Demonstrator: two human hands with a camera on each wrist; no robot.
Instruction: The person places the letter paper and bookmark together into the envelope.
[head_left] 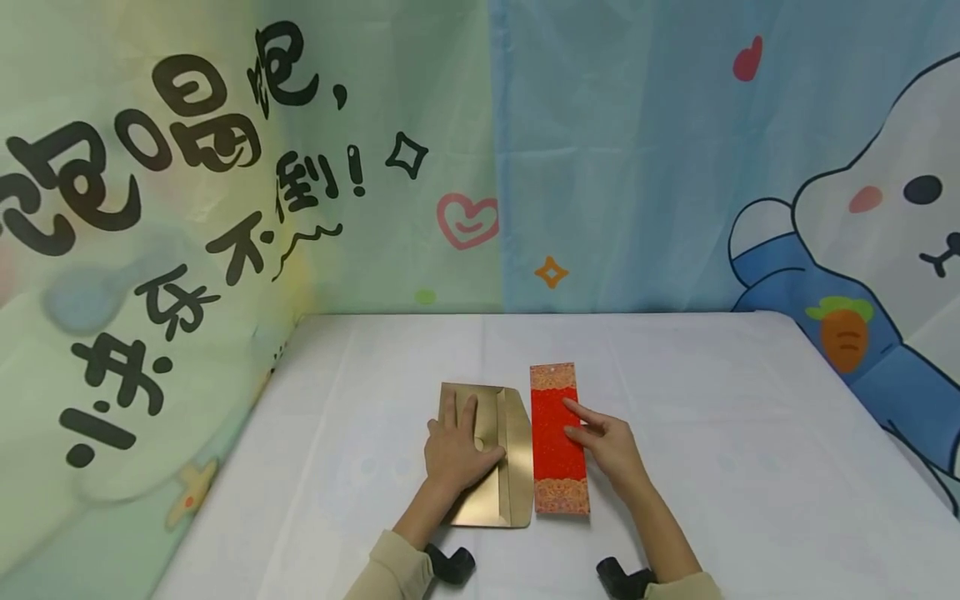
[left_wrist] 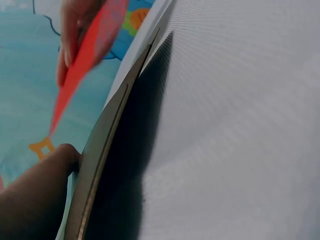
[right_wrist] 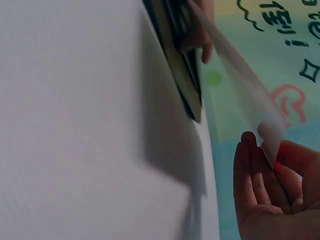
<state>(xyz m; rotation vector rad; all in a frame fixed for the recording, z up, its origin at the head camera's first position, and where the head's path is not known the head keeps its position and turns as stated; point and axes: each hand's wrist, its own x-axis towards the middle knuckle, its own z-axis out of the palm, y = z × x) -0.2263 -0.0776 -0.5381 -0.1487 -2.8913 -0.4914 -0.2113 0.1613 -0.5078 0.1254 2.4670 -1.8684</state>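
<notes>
A gold envelope [head_left: 517, 475] lies on the table with its flap side to the right. My left hand [head_left: 457, 450] rests on it with fingers spread; its thumb [left_wrist: 35, 190] reaches the near edge of the envelope [left_wrist: 97, 140] in the left wrist view. Just right of the envelope, my right hand [head_left: 611, 450] pinches a red paper strip [head_left: 557, 433] with patterned gold bands at both ends. In the right wrist view, the strip's pale back [right_wrist: 245, 75] faces the camera, and thumb and fingers of the right hand [right_wrist: 275, 195] hold its edge above the table.
White cloth covers the table [head_left: 337, 467]. A printed backdrop [head_left: 615, 150] with lettering and a cartoon rabbit rises behind and at the left. Black wrist-worn devices [head_left: 453, 567] sit at both cuffs.
</notes>
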